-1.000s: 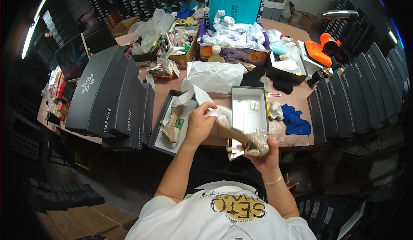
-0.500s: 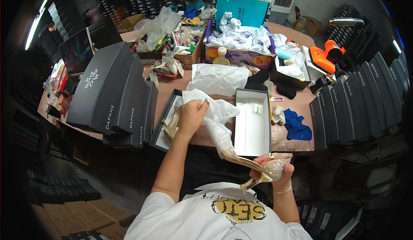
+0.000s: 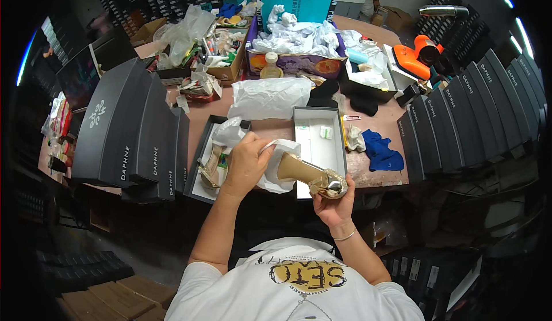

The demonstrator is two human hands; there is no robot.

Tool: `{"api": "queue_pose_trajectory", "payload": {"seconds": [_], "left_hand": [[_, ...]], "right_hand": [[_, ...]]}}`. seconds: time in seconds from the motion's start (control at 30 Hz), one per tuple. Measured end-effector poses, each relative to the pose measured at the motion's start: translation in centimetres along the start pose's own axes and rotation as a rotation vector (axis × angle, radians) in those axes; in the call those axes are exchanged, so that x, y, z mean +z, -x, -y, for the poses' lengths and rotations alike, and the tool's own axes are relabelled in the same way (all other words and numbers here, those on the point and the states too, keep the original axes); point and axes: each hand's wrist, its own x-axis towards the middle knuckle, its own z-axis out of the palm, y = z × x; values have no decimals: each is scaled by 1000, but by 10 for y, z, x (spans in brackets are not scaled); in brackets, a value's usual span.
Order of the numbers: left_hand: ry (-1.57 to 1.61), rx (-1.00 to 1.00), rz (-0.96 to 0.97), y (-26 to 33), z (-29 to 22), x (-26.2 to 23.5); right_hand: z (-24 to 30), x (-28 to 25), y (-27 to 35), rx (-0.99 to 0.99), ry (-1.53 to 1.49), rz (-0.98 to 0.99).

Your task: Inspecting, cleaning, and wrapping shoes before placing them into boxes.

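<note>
My right hand (image 3: 336, 205) grips a beige and gold sandal (image 3: 300, 171) by its glittery, decorated end. The sandal is held over the near edge of the box tray. White tissue paper (image 3: 276, 177) hangs around the sandal's other end, and my left hand (image 3: 248, 163) pinches its upper edge. Under and beside my left hand stands a dark open shoebox (image 3: 198, 163). Inside it lie another beige sandal (image 3: 215, 168) and a crumpled piece of white paper (image 3: 229, 131). A white-lined open box (image 3: 330, 148) stands just beyond my right hand.
Dark shoeboxes stand at the left (image 3: 106, 131) and in a row at the right (image 3: 454, 122). A flat white sheet (image 3: 270, 98), a blue cloth (image 3: 382, 151) and a bottle (image 3: 271, 68) are on the table. Behind are a purple box (image 3: 299, 65) of paper and an orange tool (image 3: 417, 56).
My right hand has raised the sandal forward and left, from near my chest to over the boxes. The tissue is now drawn closer around its end. The view has shifted slightly.
</note>
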Motion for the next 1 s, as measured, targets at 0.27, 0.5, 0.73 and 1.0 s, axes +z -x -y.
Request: {"api": "queue_pose_trajectory", "payload": {"seconds": [0.27,0.5,0.73,1.0], "left_hand": [[180,-139,118,4,-17,17],[262,-201,134,5,-10,17],[286,-156,130,7,-11,21],[50,417,42,23,-72,28]], "right_hand": [[1,7,-2,-42,31,-22],[1,0,-5,-21,-27,-19],[3,-8,-5,-1,-65,16],[-55,21,-19,-373,519,147]]}}
